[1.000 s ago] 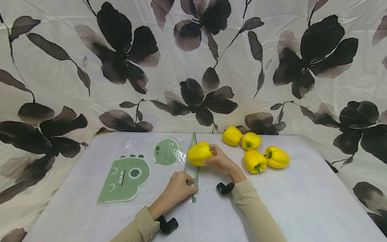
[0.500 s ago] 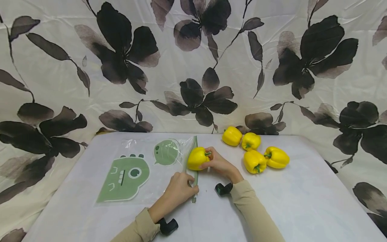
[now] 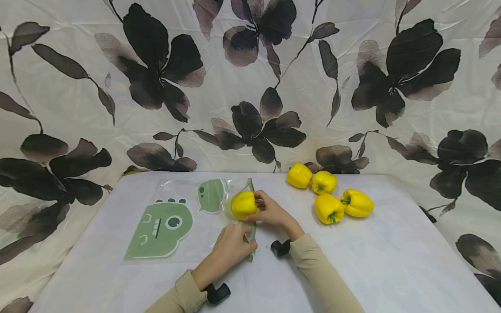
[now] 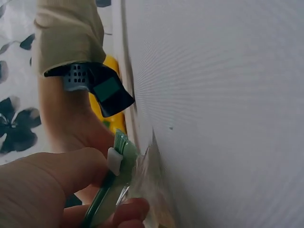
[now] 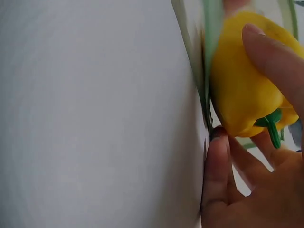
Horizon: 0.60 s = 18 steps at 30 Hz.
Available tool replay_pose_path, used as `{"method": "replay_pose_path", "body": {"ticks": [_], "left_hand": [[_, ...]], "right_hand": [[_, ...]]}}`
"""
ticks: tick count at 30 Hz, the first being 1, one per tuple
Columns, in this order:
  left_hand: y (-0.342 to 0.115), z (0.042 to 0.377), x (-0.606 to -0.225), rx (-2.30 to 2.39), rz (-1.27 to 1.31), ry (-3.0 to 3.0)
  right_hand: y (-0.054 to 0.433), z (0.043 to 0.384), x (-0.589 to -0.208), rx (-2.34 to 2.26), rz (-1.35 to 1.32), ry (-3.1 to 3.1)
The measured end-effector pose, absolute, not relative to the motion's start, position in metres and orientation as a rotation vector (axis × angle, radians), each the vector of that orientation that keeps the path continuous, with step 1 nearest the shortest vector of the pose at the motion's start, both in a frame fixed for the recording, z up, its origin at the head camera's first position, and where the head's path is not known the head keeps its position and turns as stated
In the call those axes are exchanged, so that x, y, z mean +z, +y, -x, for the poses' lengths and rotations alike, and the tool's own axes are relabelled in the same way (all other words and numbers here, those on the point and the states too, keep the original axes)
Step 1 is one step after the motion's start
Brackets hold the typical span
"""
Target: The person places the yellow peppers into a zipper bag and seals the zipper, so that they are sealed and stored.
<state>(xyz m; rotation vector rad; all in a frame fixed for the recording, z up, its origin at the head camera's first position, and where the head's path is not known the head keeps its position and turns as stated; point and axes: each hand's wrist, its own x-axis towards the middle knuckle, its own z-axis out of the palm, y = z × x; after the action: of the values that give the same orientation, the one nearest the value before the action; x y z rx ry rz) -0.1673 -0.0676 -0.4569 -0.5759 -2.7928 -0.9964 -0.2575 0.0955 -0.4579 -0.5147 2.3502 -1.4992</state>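
A clear zip bag point(image 3: 156, 234) with green dinosaur prints lies flat on the white table, its green-edged mouth to the right. My left hand point(image 3: 233, 241) pinches the near part of that mouth; in the left wrist view a white slider point(image 4: 114, 161) sits on the green zip strip point(image 4: 102, 199) beside the thumb. A yellow bell pepper point(image 3: 243, 205), stem to the right, is in the mouth of the bag, with film around its left side. My right hand point(image 3: 275, 212) grips the pepper from its stem end, thumb along its side in the right wrist view.
Several more yellow bell peppers point(image 3: 328, 208) sit in a group at the back right of the table point(image 3: 391, 261). A floral cloth point(image 3: 336, 78) hangs behind the table. Black wrist cameras point(image 3: 217, 293) are strapped to both wrists.
My right hand has moved left with the pepper, from over the bag's green edge into its mouth. The left hand keeps its pinch on the edge, nearly still.
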Motion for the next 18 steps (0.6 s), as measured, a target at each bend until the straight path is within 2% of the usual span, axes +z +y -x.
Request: {"method": "replay_pose_path", "body": {"ticks": [9, 18], "left_hand": [[-0.0610, 0.1601, -0.4499, -0.818, 0.629, -2.624], [-0.0631, 0.1607, -0.4551, -0.984, 0.588, -2.838]], "right_hand": [[0.0898, 0.2559, -0.4527, -1.462, 0.457, 2.358], [0.0877, 0.2598, -0.4585, -1.432, 0.440, 2.407]]}}
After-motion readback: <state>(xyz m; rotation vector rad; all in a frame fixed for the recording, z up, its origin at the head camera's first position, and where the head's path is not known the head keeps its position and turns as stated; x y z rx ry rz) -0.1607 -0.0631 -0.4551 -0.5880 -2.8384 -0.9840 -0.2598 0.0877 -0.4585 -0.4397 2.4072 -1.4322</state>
